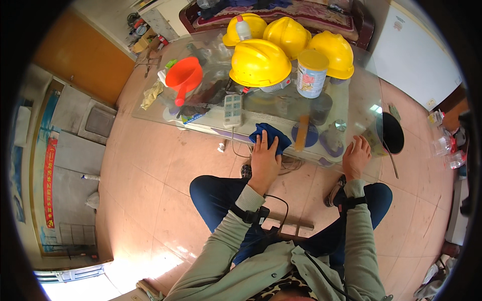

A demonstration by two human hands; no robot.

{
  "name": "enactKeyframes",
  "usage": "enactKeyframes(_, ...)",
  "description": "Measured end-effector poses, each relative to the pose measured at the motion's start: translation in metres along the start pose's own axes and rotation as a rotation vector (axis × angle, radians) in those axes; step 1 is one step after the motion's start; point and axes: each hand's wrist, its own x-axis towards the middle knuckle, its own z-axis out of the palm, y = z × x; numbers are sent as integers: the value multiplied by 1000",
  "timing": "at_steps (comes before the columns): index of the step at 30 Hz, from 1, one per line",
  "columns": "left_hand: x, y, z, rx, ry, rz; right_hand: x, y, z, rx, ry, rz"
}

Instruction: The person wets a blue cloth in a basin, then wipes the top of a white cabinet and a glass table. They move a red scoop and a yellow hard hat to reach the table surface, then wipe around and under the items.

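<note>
My left hand [264, 161] presses on a crumpled dark blue cloth [276, 134] at the near edge of the glass table [271, 107], its fingers spread over the fabric. Near the table's right front corner rests my right hand [356, 158], fingers a little bent, holding nothing. Just beyond the cloth, to its left, lies a white power strip [233, 111]. Several yellow hard hats [260, 62] sit farther back, with a printed can with a yellow lid [311, 75] at their right front. A white bottle with a red cap [243, 29] stands among the helmets.
On the table's left are an orange-red plastic dipper [184, 77] and a crumpled yellowish wrapper [151, 94]. A dark-mouthed bin [389, 133] stands at the table's right end. Cables [292, 165] lie on the floor below the front edge. A patterned couch [275, 19] is behind the table.
</note>
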Motion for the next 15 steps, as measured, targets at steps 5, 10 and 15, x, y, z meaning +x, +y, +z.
enactKeyframes(5, 9, -36, -6, -16, 94, -121, -1, 2, 1, -6, -5, -6)
enactKeyframes(10, 34, -130, -21, 70, 292, -349, 0, 3, 0, 10, -19, -6)
enactKeyframes(15, 74, -202, -52, 142, 259, -521, 1, 1, 0, -13, -37, 21)
